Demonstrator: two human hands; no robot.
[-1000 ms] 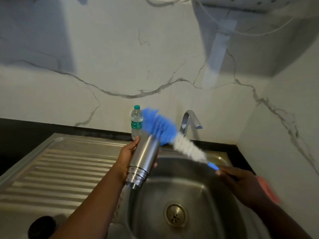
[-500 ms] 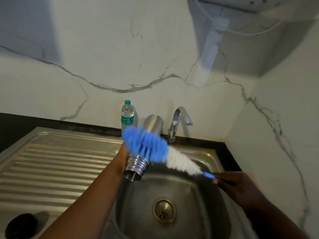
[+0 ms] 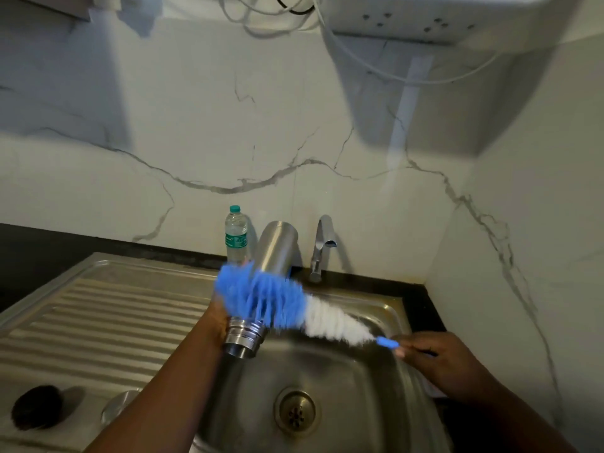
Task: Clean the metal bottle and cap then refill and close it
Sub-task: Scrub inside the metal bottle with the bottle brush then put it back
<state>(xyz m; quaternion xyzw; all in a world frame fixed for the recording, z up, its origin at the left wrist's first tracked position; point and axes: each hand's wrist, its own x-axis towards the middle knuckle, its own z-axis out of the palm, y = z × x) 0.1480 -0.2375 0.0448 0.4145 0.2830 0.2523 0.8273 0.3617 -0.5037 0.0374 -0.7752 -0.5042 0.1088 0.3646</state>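
Marble wall (image 3: 196, 125), white with thin grey cracks, fills the back of the room, and a white box (image 3: 425, 18) with loose wires (image 3: 261, 14) hangs at 12 o'clock. Below it runs a black counter (image 3: 39, 243) holding a steel sink (image 3: 359, 387). The ribbed draining board (image 3: 98, 322) lies at 9 o'clock, and the round drain (image 3: 295, 411) sits at 6 o'clock. A bent tap (image 3: 322, 246) stands at the back of the sink, with a small plastic water bottle (image 3: 236, 235) just beside it on the left.

The metal bottle (image 3: 273, 253) is in the middle, held over the sink and tipped so its open mouth points down toward the viewer. The left hand (image 3: 217, 318) grips it near the neck, though the brush hides most of the fingers. The right hand (image 3: 438, 361), at 4 o'clock, pinches the blue handle of a bottle brush (image 3: 294, 308). Its blurry blue bristles lie across the outside of the bottle.

At 8 o'clock on the draining board rest a dark round scrubber (image 3: 37, 407) and a shiny round cap (image 3: 119, 407).
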